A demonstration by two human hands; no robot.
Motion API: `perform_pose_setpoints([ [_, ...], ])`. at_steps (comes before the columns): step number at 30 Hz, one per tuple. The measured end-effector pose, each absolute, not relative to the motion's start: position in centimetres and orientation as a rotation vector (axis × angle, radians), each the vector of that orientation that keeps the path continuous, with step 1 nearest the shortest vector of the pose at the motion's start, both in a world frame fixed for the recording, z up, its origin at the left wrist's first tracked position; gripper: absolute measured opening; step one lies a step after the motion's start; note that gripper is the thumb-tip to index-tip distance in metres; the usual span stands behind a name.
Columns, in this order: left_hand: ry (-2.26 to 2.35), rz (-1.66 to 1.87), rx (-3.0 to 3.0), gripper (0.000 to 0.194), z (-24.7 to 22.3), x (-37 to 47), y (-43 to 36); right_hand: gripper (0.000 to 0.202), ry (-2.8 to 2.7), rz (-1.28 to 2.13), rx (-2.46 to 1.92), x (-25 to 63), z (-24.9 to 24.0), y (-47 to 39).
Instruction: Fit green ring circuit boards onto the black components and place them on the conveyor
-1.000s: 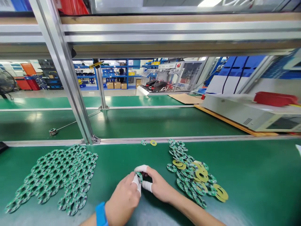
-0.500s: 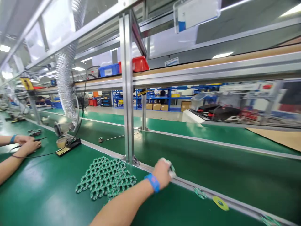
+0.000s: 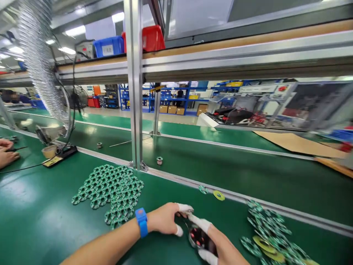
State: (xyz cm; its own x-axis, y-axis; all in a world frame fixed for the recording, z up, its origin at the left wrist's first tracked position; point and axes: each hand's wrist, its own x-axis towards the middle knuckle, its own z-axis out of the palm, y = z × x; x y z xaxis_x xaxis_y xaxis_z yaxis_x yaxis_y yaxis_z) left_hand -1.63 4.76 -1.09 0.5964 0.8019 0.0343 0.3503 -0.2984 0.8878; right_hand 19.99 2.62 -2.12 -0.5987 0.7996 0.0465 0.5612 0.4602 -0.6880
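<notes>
mat (image 3: 41, 206) — green | ring boards (image 3: 110, 187) — green, white-speckled | wristband (image 3: 142, 222) — blue | lone ring (image 3: 218, 195) — yellow

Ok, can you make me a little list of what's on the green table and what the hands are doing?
Left hand: white finger covers, blue wristband, fingertips meeting the right hand.
Right hand: holds a small dark round part.
Left pile: green ring boards, flat on the green mat.
Right pile: green and yellow rings mixed.
Loose rings: one green, one yellow, by the rail.
Far left: another person's hands.
</notes>
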Motion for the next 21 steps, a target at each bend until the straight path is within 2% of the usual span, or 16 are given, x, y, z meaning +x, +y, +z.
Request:
perform_pose_setpoints([
  [4, 0.823, 0.684, 1.711, 0.088, -1.1, -1.5, 2.9, 0.060, -2.159, 0.944, -1.278, 19.1, -2.1, 1.6],
  [12, 0.929, 0.713, 1.873, 0.080, -1.5, -0.5, 2.5, 0.062, -2.372, 0.378, -1.178, 17.3, 0.0, 0.2],
  [13, 0.949, 0.714, 1.930, 0.076, -1.5, -0.5, 2.4, 0.053, -2.405, 0.316, -1.150, 17.0, 0.0, 0.1],
  [15, 0.971, 0.677, 2.053, 0.056, -1.4, -0.5, 2.4, 0.023, -2.466, 0.193, -1.104, 16.7, -0.1, -0.2],
  [16, 0.981, 0.647, 2.105, 0.044, -1.3, -0.4, 2.4, 0.019, -2.506, 0.126, -1.073, 16.6, -0.2, -0.4],
  [18, 1.024, 0.602, 2.177, 0.027, -1.1, -0.4, 2.4, 0.027, -2.640, 0.009, -0.958, 16.5, -0.3, -1.0],
  [21, 1.094, 0.594, 2.183, 0.021, -0.8, -0.4, 2.3, 0.020, -2.827, 0.015, -0.747, 16.6, 0.5, -1.8],
])
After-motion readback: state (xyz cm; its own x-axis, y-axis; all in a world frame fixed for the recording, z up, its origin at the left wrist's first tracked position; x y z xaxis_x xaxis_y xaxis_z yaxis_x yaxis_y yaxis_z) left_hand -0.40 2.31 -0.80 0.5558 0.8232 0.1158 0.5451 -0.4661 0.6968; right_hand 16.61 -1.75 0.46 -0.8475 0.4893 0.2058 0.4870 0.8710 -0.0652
